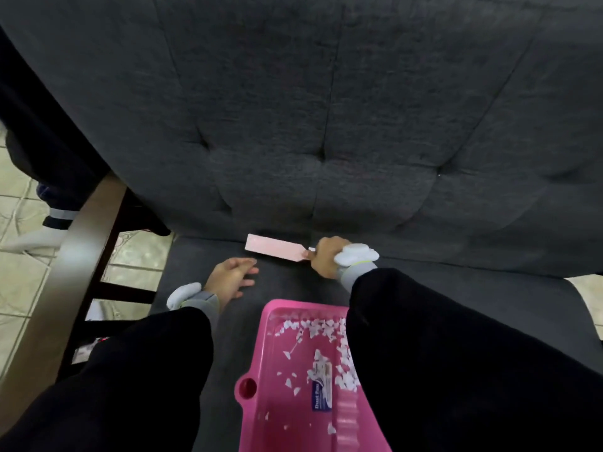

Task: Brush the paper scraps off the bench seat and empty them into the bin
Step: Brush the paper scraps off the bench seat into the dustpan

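A pink dustpan lies on the dark grey bench seat, with several white paper scraps inside it. My right hand is shut on the handle of a pale pink brush, which lies along the back of the seat where it meets the tufted backrest. My left hand rests flat on the seat, fingers spread, left of the dustpan and just below the brush tip. My right sleeve hides the dustpan's right side. No bin is in view.
A dark wooden table edge and its legs stand close to the bench on the left. Beyond them lies tiled floor, where another person's dark trouser leg and white sock show.
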Demonstrator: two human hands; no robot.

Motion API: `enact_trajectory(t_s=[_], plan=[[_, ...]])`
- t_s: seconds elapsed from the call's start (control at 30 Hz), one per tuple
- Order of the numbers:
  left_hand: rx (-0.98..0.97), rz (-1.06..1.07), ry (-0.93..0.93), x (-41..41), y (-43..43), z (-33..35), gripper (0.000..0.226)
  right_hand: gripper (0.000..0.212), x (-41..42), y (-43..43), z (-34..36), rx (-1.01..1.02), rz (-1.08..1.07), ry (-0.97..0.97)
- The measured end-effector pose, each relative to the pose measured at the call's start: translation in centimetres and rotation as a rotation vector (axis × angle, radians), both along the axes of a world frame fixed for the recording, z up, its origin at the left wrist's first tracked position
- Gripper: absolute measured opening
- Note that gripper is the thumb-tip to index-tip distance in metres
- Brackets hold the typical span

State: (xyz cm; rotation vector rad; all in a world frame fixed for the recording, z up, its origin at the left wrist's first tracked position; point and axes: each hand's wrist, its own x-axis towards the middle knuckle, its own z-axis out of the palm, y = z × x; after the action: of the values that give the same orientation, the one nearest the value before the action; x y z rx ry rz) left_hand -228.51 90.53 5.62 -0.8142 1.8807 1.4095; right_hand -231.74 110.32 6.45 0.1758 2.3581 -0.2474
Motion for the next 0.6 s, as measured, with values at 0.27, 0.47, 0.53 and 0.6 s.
enact_trajectory(t_s=[0.27, 0.47, 0.53, 0.6], plan=[[-0.008, -0.056, -0.002, -0.6, 1.0, -0.8, 0.016, 0.053, 1.0, 6.5, 0.2, 0.242, -0.122, -0.02], [-0.005, -0.122, -0.035, 0.0, 1.6, -0.3, 0.016, 0.052, 3.6, 11.3, 1.4, 0.341, -0.258, -0.094], [0.002, -0.131, -0.032, 0.1, 2.0, 0.1, 0.018, 0.057, 4.8, 13.0, 1.4, 0.381, -0.325, -0.113], [-0.005, -0.128, -0.018, 0.2, 2.4, 0.4, 0.019, 0.067, 5.9, 14.2, 1.5, 0.38, -0.389, -0.117]])
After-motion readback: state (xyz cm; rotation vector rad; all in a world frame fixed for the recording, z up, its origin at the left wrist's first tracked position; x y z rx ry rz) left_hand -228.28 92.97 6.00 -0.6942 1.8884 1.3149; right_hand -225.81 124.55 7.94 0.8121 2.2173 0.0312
